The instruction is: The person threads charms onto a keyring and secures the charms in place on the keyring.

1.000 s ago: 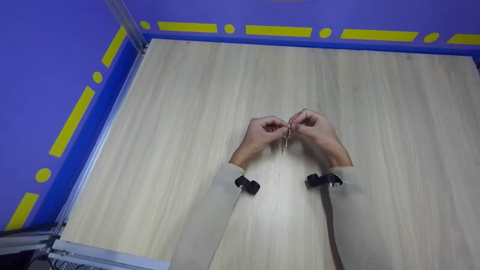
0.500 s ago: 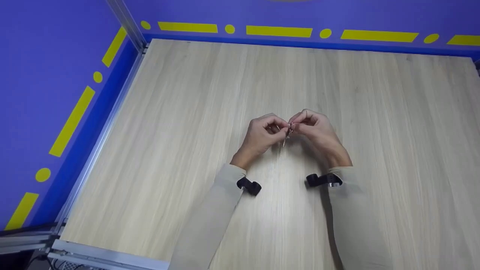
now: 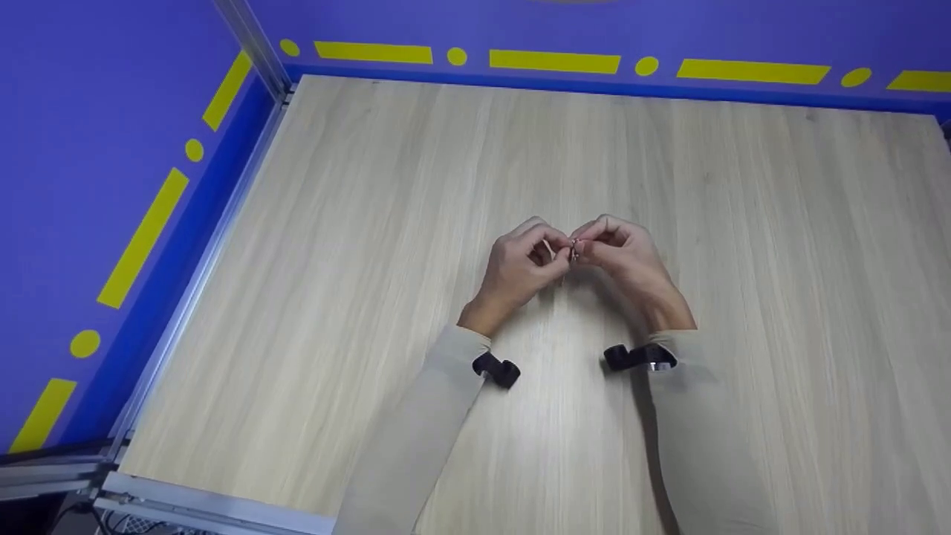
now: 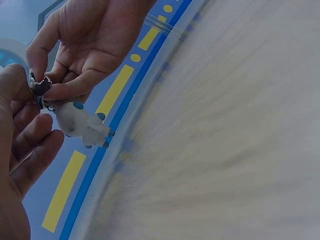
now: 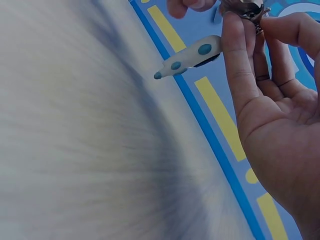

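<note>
Close together over the wooden table, my left hand (image 3: pixel 520 260) and right hand (image 3: pixel 624 253) meet at their fingertips on a small keychain. Both pinch its metal part (image 4: pixel 40 86), a dark, shiny piece with a bright beaded edge, partly hidden by the fingers. From a small ring beside it hangs a white figure charm (image 4: pixel 80 122) with blue spots and blue tips. The right wrist view shows this charm (image 5: pixel 192 57) side-on beyond the right fingers, with the metal part at the top edge.
The light wooden table (image 3: pixel 409 186) spreads around both hands. Blue panels with yellow marks (image 3: pixel 553 61) stand behind it and at its left, along a metal frame (image 3: pixel 200 279). A black camera strap sits on each wrist.
The left hand has tilted and shifted slightly up and right. The shiny strand that hung below the fingertips has swung and shows less now. The right hand has hardly moved.
</note>
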Available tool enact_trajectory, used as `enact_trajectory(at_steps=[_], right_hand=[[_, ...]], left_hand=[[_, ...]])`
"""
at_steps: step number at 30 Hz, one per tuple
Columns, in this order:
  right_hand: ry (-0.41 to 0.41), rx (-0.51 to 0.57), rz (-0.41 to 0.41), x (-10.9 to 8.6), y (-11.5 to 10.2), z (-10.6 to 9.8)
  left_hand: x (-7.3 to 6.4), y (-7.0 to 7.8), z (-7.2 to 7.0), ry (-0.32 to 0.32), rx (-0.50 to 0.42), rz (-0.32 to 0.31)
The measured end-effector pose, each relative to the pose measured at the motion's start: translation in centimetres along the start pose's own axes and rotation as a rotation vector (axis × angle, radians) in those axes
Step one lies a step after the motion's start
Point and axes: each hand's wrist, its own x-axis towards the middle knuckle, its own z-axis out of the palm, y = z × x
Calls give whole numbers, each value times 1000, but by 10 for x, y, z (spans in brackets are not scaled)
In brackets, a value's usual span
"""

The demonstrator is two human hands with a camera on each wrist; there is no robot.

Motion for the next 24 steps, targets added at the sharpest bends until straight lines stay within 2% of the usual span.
enact_trajectory(at_steps=[8,16,24], right_hand=[[-23,-102,-55,-3,-10,-3],[-3,-326,-92,-6,-21,-3],[-17,-481,-83,-8,-29,-1]], left_hand=[[1,5,0,10,165,31],[5,11,-2,4,315,86],[5,13,-4,-50,395,71]])
